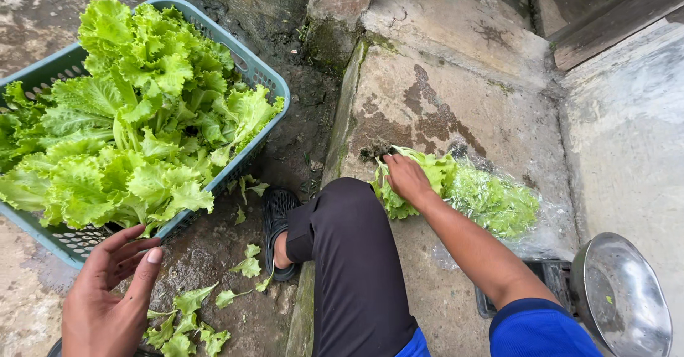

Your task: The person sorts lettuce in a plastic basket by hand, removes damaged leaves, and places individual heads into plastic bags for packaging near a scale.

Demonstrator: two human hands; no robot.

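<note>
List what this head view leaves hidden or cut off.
- Basket: its inside is buried under lettuce; the left edge cuts its far side.
- Right hand: fingertips hidden in bagged lettuce.
- Left hand: wrist cut by the bottom edge.
- Metal bowl: contents unreadable in glare.

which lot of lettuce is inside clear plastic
The lettuce in the clear plastic bag on the concrete ledge by the right hand; the basket's lettuce is unwrapped.

Basket (267, 79) cut by the left edge, steel bowl (620, 296) by the bottom, lettuce (491, 200) blurred behind plastic.
</note>
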